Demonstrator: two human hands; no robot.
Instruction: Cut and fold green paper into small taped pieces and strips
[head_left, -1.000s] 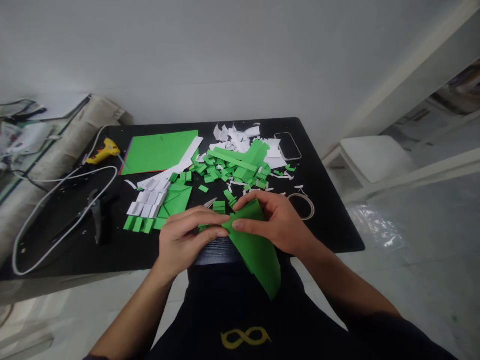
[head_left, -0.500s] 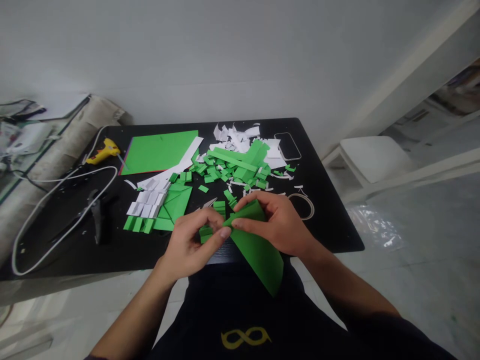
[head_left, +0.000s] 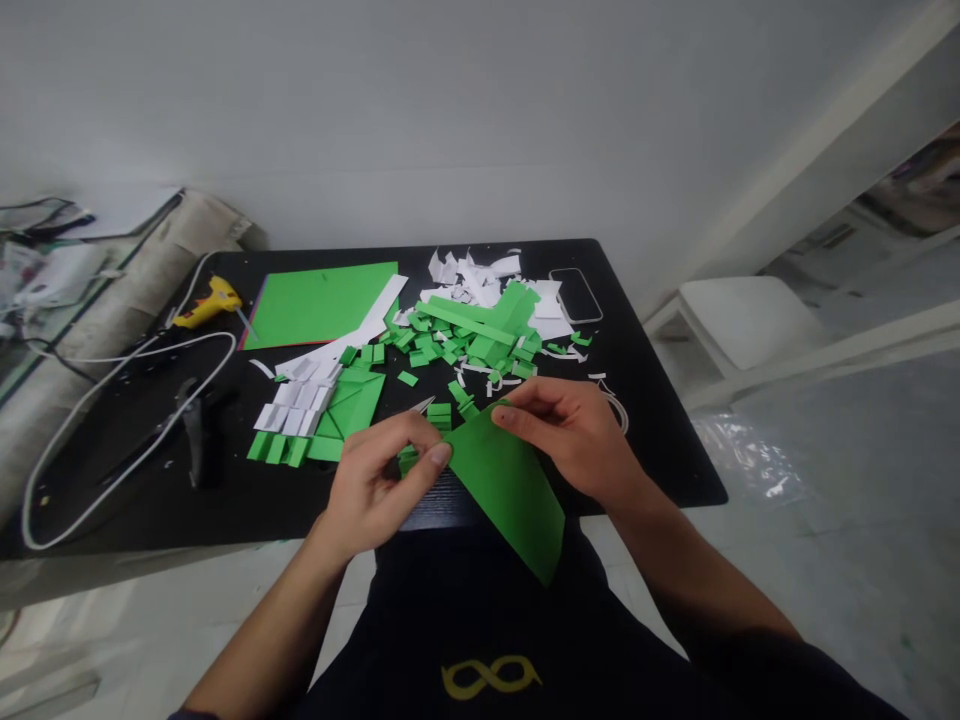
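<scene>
A sheet of green paper (head_left: 514, 490) hangs between my hands over the table's front edge, its lower corner pointing down toward my lap. My left hand (head_left: 386, 485) pinches its upper left corner between thumb and index finger. Along the top edge, to the right, my right hand (head_left: 570, 435) grips the paper with the thumb in front and the fingers partly hidden behind. Small folded green pieces (head_left: 439, 415) lie just beyond my left hand, beside a pointed metal tip (head_left: 424, 404) whose rest is hidden.
On the black table (head_left: 285, 510) lie heaped green scraps (head_left: 480, 335), white paper scraps (head_left: 472, 275), a green sheet stack (head_left: 322, 300) and folded white pieces (head_left: 300, 395). A yellow glue gun (head_left: 214, 302), a white cable (head_left: 97, 357) and a clear phone case (head_left: 576, 294) are at the sides. A white stool (head_left: 739, 320) stands right.
My right hand has slid right along the paper's top edge, away from my left hand. The paper's upper part now lies flatter and more spread out.
</scene>
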